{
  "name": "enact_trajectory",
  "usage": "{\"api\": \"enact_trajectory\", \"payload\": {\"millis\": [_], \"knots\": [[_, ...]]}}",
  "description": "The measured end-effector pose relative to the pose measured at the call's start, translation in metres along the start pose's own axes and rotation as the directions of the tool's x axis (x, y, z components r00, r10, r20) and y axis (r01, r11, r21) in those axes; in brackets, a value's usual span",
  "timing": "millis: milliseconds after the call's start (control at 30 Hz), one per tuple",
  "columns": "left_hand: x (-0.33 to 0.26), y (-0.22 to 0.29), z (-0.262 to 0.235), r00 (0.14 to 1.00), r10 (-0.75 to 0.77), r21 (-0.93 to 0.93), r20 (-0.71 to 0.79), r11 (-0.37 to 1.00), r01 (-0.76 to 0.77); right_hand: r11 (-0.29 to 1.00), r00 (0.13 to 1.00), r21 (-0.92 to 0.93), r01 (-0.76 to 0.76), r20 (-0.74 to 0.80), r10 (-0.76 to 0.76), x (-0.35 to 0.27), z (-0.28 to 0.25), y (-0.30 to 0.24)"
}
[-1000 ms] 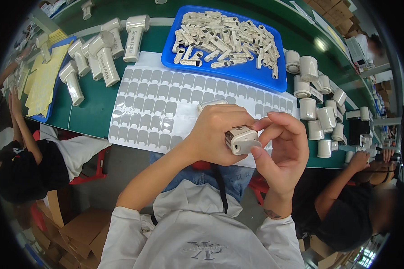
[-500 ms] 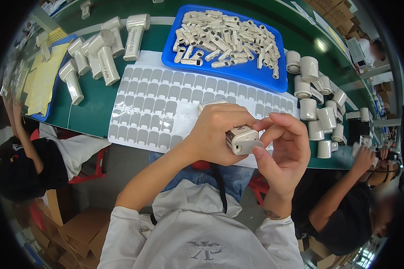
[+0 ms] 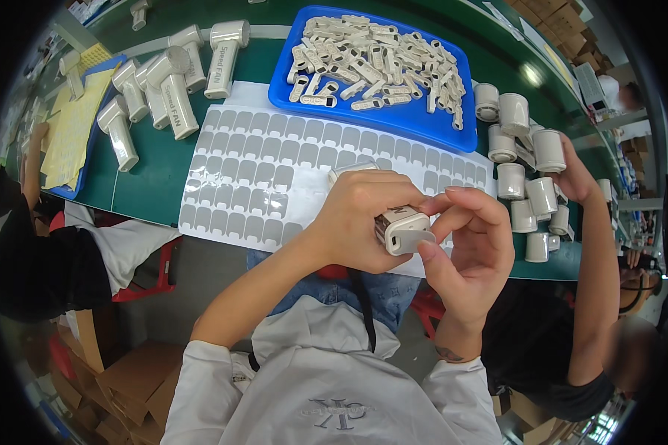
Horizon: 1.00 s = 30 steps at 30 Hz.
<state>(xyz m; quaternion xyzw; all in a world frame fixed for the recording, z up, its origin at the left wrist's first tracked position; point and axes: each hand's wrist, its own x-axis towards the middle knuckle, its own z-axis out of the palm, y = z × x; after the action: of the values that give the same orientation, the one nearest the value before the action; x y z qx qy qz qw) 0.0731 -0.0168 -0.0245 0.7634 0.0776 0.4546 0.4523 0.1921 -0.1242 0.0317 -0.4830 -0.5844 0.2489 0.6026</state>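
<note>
My left hand (image 3: 360, 219) wraps around a beige hand-held fan body (image 3: 402, 231), its handle end pointing toward me. My right hand (image 3: 467, 245) meets it from the right, thumb and fingertips pinched at the end face of the handle. Both hands hover over the near edge of the green table (image 3: 152, 174), above a white sheet of grey oval stickers (image 3: 274, 178) that lies flat on it. Part of the fan is hidden inside my left palm.
A blue tray (image 3: 423, 122) piled with small beige parts sits at the back. Several finished fan bodies (image 3: 172, 81) lie at the back left, several short beige cylinders (image 3: 531, 174) at the right. A neighbour's hand (image 3: 575, 178) reaches among the cylinders. Another person sits at left; cardboard boxes (image 3: 119, 386) stand below.
My hands stay in the same place on the fan. The neighbour's arm on the right has reached up to the cylinders.
</note>
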Motion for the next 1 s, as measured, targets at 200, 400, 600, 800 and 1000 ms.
{"api": "enact_trajectory", "payload": {"millis": [200, 400, 600, 800, 1000], "knots": [[0.0030, 0.0024, 0.0009, 1.000, -0.006, -0.010, 0.018, 1.000, 0.007, 1.000, 0.999, -0.027, 0.008, -0.042, -0.010, -0.0053, -0.0013, -0.0014], [-0.0005, 0.0013, -0.0014, 1.000, -0.003, 0.001, -0.003, 1.000, 0.003, 1.000, 0.999, -0.018, 0.016, -0.049, -0.017, -0.0040, 0.0034, 0.0008], [0.0013, 0.0016, -0.0010, 1.000, -0.011, -0.016, 0.013, 1.000, 0.011, 1.000, 0.998, -0.010, -0.018, -0.068, 0.017, -0.0049, 0.0035, -0.0023], [0.0020, 0.0004, -0.0010, 0.999, 0.016, -0.004, 0.047, 1.000, -0.016, 0.997, 0.997, 0.070, -0.023, -0.070, 0.027, -0.0021, -0.0004, -0.0022], [0.0001, 0.0024, -0.0028, 1.000, -0.016, -0.006, 0.011, 1.000, 0.016, 1.000, 0.999, 0.030, -0.007, -0.044, 0.008, -0.0039, 0.0028, -0.0001]]}}
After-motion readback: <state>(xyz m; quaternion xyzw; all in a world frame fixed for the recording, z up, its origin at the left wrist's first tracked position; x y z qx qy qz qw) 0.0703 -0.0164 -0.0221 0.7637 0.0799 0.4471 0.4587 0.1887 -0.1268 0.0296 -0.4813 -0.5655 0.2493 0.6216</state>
